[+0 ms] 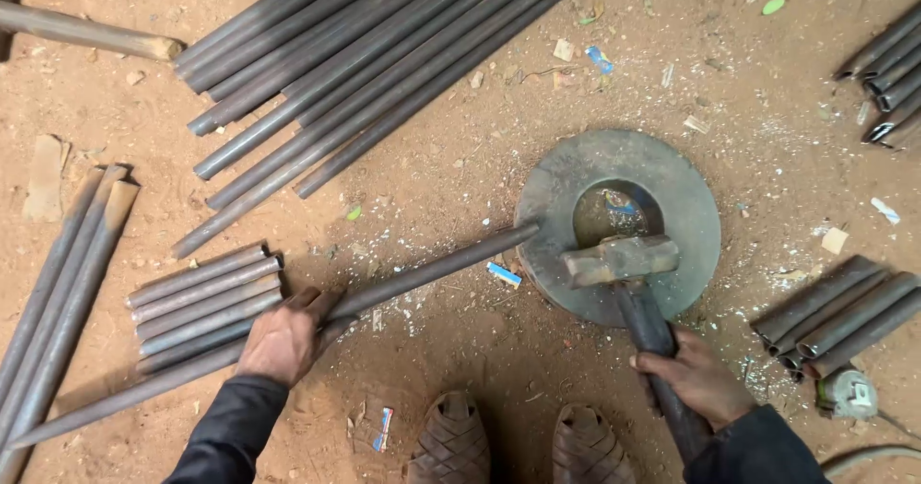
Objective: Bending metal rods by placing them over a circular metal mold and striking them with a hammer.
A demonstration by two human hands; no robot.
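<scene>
My left hand [285,338] grips a long dark metal pipe [432,268] that lies slanted on the dirt, its far end resting on the rim of a thick round steel ring [691,211]. My right hand [698,378] holds the handle of a sledgehammer [620,259], whose head rests on the ring's near side, over the hole. Both sleeves are dark.
A big bundle of long pipes [365,62] lies at the top. Short cut pipes [206,302] lie by my left hand, three flattened-end ones [67,283] at far left, more at right [835,316] and top right [887,71]. My sandalled feet [518,446] are below. A tape measure [849,393] lies at right.
</scene>
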